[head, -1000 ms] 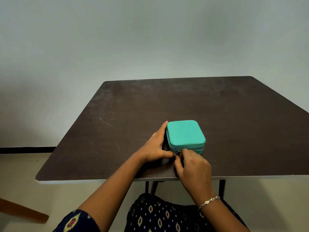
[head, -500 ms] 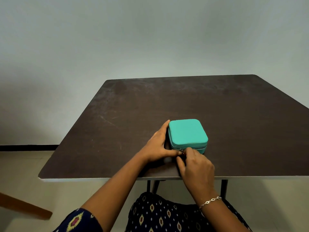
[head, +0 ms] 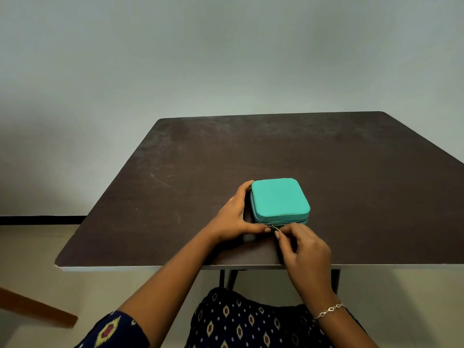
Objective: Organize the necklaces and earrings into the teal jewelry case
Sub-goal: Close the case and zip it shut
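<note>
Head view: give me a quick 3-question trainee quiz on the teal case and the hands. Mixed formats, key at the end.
1. True or false: the teal jewelry case stands open on the table.
2. What does the right hand pinch? A) the zipper pull B) a necklace C) an earring
3. Fill in: the left hand holds the case at its ____ side, as the camera sees it.
Key: 1 false, its lid is down. 2 A. 3 left.
</note>
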The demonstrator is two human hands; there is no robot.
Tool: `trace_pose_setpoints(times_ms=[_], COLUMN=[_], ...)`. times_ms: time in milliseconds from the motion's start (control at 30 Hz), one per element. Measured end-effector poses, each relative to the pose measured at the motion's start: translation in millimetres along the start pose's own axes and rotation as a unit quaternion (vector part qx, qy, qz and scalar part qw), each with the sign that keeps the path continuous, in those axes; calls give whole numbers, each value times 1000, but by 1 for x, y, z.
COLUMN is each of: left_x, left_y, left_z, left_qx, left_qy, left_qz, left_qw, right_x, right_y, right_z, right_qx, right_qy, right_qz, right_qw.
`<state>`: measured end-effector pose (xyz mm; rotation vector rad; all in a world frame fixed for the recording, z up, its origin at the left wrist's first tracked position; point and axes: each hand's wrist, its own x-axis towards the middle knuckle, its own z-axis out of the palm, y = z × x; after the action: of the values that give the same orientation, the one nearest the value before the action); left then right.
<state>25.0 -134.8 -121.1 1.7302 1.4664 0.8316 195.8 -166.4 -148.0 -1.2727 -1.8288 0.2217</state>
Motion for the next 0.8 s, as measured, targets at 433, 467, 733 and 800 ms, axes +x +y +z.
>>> trace_pose_setpoints(times_ms=[433,467,733,800], left_x=[2,2,2,3], left_y=[-2,-2,-3,-3], left_z=[0,0,0,0], left_qx=[-18,-19,-29,-28], left_qy=[-4,-4,-4,-5], left_qz=[-21,-22,-17,-15], left_qw=[1000,1000,999,999], right_x=[10,10,13,15], right_y=[33,35,40,39], right_z=[-31,-33,-38,-38], right_qx=[38,39,31,27], right_qy=[6,6,24,29], right_qz=[54,57,77,79], right_qw=[998,998,996,996])
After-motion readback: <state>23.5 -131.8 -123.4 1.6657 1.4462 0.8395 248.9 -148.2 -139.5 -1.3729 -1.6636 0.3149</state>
